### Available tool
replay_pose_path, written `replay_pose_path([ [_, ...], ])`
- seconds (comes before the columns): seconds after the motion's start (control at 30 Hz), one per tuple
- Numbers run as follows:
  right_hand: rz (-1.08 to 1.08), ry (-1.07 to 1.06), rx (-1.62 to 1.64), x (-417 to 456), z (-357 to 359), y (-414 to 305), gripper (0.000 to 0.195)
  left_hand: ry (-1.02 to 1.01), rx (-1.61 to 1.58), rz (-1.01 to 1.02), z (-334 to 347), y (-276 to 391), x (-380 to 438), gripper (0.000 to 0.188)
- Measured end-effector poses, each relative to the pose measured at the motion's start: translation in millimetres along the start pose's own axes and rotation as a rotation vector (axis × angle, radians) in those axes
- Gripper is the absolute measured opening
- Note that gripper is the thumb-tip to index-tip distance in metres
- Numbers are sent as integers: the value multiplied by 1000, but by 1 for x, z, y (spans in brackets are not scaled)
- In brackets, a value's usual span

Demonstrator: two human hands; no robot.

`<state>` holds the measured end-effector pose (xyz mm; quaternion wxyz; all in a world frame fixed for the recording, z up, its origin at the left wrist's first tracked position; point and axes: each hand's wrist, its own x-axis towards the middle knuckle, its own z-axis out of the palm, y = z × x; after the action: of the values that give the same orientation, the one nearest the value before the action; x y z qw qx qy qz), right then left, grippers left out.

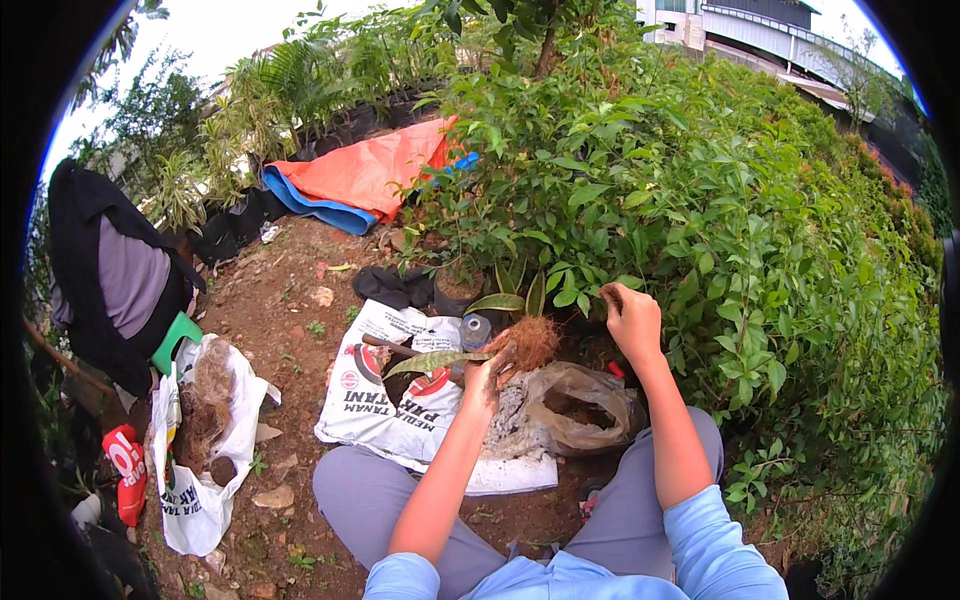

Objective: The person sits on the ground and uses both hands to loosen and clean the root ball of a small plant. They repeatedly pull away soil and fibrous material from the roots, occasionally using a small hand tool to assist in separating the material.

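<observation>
My left hand (489, 375) grips a ball of reddish-brown fibre (534, 343) from its left side. A long green leaf (435, 361) with pale edges sticks out leftward from that grip; where it joins the ball is hidden. Raised to the right of the ball is my right hand (632, 319), its fingers bent together around something small and brown or just soiled; I cannot tell which. Below the hands, a clear plastic bag (536, 401) stands with its mouth apart and dark material inside. A printed white sack (360, 409) lies flat under it, with a brown-handled tool (386, 343) on top.
Beyond the sack are a clear plastic bottle (475, 330) and upright striped leaves (535, 294). Dense shrubs (675, 187) crowd the right. On the left, another person (127, 262) sits by a green stool (176, 343) and a white sack of brown fibre (206, 397). An orange-and-blue tarp (360, 172) lies farther off.
</observation>
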<state>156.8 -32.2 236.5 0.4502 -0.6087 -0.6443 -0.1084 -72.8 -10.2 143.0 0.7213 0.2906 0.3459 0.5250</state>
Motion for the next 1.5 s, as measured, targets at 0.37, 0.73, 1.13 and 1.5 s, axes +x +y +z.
replay_pose_path([
  [0.37,10,66,-5,-1,8,6,7,-142,-134,13,8,14,-8,40],
  [0.73,100,37,100,-2,5,1,8,-215,-198,-20,6,12,-10,50],
  [1.13,315,-96,383,-8,28,9,11,-334,-301,-41,7,12,-17,55],
  [1.5,903,-486,976,-36,67,2,12,-326,-406,-56,19,8,-21,51],
])
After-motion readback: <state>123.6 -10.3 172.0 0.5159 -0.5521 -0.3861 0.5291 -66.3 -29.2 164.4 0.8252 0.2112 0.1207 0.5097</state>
